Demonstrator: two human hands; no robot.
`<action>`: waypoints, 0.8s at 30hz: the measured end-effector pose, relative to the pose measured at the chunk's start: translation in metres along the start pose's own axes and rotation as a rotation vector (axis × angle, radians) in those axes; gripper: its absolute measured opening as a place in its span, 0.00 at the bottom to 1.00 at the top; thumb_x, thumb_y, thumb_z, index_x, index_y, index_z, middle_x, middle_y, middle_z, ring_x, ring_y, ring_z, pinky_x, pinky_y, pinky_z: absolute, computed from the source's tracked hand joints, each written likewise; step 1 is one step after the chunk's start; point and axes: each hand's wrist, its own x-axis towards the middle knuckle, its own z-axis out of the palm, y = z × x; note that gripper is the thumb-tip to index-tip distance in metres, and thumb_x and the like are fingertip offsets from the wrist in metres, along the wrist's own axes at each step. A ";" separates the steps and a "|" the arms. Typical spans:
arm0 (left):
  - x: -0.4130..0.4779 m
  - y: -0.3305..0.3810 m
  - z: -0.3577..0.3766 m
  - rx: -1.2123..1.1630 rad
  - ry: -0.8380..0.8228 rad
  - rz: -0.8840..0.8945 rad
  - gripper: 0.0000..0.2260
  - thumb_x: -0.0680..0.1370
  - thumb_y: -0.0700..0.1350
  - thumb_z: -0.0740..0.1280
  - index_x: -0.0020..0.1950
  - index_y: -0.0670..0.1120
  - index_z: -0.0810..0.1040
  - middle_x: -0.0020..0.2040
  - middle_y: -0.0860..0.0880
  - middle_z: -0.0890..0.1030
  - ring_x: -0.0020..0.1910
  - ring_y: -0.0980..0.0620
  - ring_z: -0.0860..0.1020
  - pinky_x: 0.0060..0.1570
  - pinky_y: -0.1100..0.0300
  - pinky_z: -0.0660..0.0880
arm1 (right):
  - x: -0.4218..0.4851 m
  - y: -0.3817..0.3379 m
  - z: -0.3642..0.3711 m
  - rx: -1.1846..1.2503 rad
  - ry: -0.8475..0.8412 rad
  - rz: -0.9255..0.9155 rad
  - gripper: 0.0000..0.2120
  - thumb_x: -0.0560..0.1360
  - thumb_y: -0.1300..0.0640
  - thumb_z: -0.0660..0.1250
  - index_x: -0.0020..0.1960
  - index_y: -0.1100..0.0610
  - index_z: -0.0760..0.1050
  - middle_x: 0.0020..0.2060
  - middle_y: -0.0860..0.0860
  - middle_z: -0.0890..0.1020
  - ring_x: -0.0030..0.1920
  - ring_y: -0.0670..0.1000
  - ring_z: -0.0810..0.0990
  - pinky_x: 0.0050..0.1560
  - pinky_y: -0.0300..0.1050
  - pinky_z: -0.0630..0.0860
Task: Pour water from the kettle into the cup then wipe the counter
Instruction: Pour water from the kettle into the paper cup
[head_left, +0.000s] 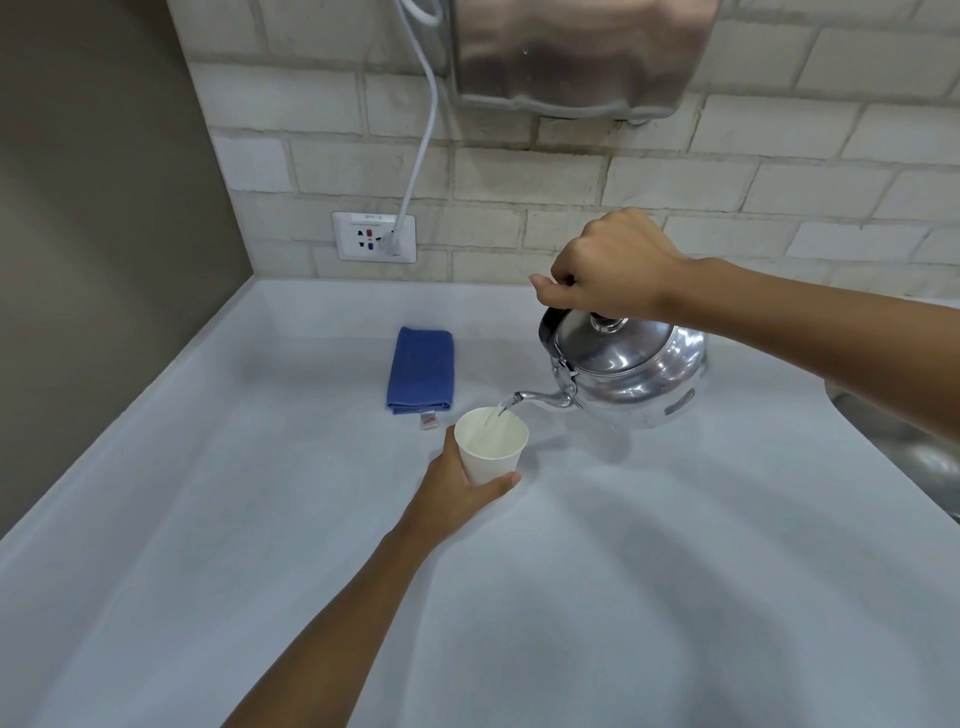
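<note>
Washroom or pantry corner, pale table (260, 519) against white brick-tile wall (675, 176) — steel hand dryer (576, 57) mounted overhead, corded wall socket (374, 236), steel sink edge (904, 441) at right

Silver, white and blue against pale grey

The kettle (631, 371) at right of centre is polished silver with a black handle; the cup (491, 448) below its spout is plain white. The folded cloth (421, 370) at centre is solid blue with a small white-and-red tag. The tabletop (623, 571) is uniform pale grey-white. Across the top, the wall (727, 176) shows an off-white brick pattern, with a white socket plate (374, 236) marked red and blue.
</note>
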 end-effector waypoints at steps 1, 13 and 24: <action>0.000 0.000 0.000 0.000 0.002 0.000 0.37 0.60 0.65 0.74 0.63 0.60 0.61 0.59 0.58 0.73 0.57 0.55 0.73 0.51 0.64 0.70 | 0.000 0.000 0.000 -0.001 0.002 0.002 0.25 0.76 0.50 0.57 0.23 0.57 0.57 0.18 0.52 0.57 0.25 0.56 0.58 0.27 0.40 0.51; -0.001 0.001 0.000 0.004 0.004 0.000 0.35 0.61 0.64 0.74 0.62 0.61 0.60 0.58 0.58 0.72 0.56 0.55 0.73 0.48 0.67 0.70 | -0.001 0.002 -0.001 -0.008 -0.017 0.003 0.24 0.76 0.50 0.58 0.24 0.58 0.60 0.18 0.52 0.56 0.24 0.54 0.55 0.27 0.40 0.51; -0.002 0.003 0.000 0.011 0.007 0.009 0.37 0.64 0.58 0.75 0.67 0.54 0.61 0.60 0.56 0.71 0.57 0.55 0.72 0.51 0.65 0.70 | -0.002 0.006 -0.002 -0.041 -0.032 0.001 0.26 0.76 0.50 0.56 0.23 0.57 0.55 0.18 0.53 0.58 0.26 0.57 0.61 0.29 0.43 0.55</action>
